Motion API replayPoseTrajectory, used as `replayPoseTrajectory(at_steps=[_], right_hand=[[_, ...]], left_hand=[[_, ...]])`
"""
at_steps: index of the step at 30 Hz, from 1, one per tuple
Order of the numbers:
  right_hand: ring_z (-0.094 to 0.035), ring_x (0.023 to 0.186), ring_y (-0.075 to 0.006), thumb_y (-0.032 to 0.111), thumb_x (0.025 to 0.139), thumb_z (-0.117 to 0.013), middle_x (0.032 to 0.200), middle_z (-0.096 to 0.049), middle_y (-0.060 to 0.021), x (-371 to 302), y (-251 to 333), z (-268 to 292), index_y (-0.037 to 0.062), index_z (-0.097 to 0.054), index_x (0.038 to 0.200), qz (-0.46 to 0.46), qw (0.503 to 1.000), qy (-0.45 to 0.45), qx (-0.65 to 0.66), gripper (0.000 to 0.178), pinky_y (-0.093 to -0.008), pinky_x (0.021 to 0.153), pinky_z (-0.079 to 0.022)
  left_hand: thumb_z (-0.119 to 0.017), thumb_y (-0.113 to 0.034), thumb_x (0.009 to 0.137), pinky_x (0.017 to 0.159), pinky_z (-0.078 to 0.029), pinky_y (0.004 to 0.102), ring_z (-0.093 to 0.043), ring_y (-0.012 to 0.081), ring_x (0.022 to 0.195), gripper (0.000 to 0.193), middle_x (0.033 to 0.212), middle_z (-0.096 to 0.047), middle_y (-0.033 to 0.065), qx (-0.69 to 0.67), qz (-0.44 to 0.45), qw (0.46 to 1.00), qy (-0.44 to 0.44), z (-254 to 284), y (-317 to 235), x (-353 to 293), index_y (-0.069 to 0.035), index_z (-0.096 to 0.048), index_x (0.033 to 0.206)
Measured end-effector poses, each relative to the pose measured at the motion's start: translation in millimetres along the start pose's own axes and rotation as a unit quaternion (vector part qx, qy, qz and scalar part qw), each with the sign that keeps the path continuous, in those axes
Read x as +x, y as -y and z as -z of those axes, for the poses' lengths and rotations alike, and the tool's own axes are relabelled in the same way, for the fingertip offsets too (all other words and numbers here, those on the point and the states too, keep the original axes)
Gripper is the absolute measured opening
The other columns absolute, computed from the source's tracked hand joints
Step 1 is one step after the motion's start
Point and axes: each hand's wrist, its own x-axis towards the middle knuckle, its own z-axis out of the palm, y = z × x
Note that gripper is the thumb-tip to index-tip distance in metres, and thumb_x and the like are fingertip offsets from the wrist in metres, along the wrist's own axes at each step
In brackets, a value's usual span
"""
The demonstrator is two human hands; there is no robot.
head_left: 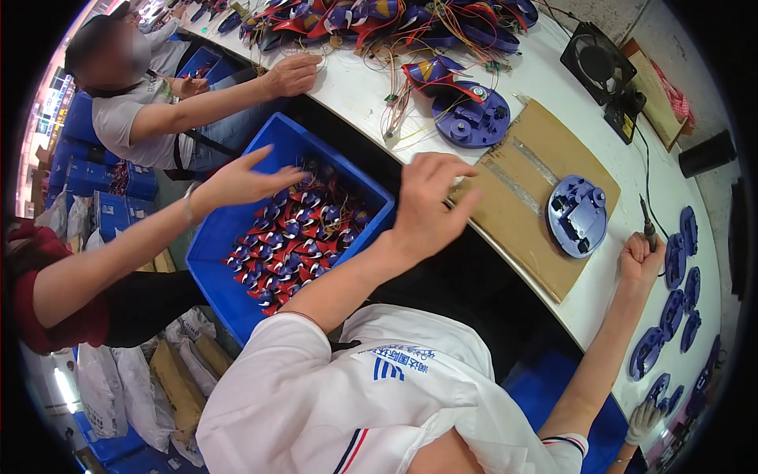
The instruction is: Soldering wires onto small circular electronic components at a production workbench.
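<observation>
My right hand (638, 257) is closed around a soldering iron (649, 229), its thin tip pointing up and away over the white table. Above the near edge of a brown cardboard sheet (545, 257), my left hand (434, 201) is raised with curled fingers; a small pale thing shows between thumb and fingers, too little to name. A blue plastic shell (577, 216) with its inner side up lies on the cardboard between my hands. Beyond the left hand, another blue shell (472, 118) is wired to a red, blue and yellow piece (436, 73).
A blue bin (207, 265) of red and blue parts stands left, a co-worker's hand (264, 178) over it. Another person's hand (294, 75) is at the table edge. Wired assemblies (379, 20) pile far off. A fan (598, 63) and several blue shells (671, 316) sit right.
</observation>
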Motion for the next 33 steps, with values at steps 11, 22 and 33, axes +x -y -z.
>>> replayPoseTrajectory(at_steps=[11, 22, 33], right_hand=[[-0.017, 0.04, -0.0058, 0.009, 0.088, -0.046, 0.051, -0.026, 0.0039, 0.3, -6.1, -1.4, 0.0045, -0.039, 0.074, 0.009, 1.0, -0.001, -0.013, 0.016, -0.0194, 0.034, -0.017], [-0.018, 0.04, -0.0058, 0.011, 0.088, -0.048, 0.051, -0.027, 0.0039, 133.4, 61.1, 130.7, 0.004, -0.041, 0.075, -0.158, 0.974, 0.16, 0.038, 0.017, -0.0201, 0.034, -0.017], [-0.018, 0.04, -0.0059, 0.012, 0.088, -0.048, 0.051, -0.027, 0.0041, 172.5, 65.8, 179.7, 0.0023, -0.043, 0.076, -0.218, 0.942, 0.25, 0.06, 0.016, -0.0205, 0.034, -0.017]], left_hand=[[-0.067, -0.004, 0.069, 0.079, -0.039, 0.0317, -0.051, 0.0228, 0.084, 0.017, 0.088, -0.06, 0.0043, 0.148, 0.019, 0.984, -0.102, 54.7, 47.9, 16.8, -0.008, -0.063, 0.086], [-0.065, -0.005, 0.067, 0.075, -0.039, 0.0325, -0.053, 0.0238, 0.076, 0.023, 0.079, -0.061, 0.0053, 0.19, 0.085, 0.969, -0.135, 42.5, 89.4, 50.4, -0.011, -0.061, 0.089], [-0.076, -0.038, 0.059, 0.082, -0.035, 0.0389, -0.044, 0.0299, 0.093, 0.074, 0.104, -0.048, 0.0148, 0.192, 0.073, 0.979, -0.013, 2.3, 18.2, 37.2, 0.0, -0.045, 0.115]])
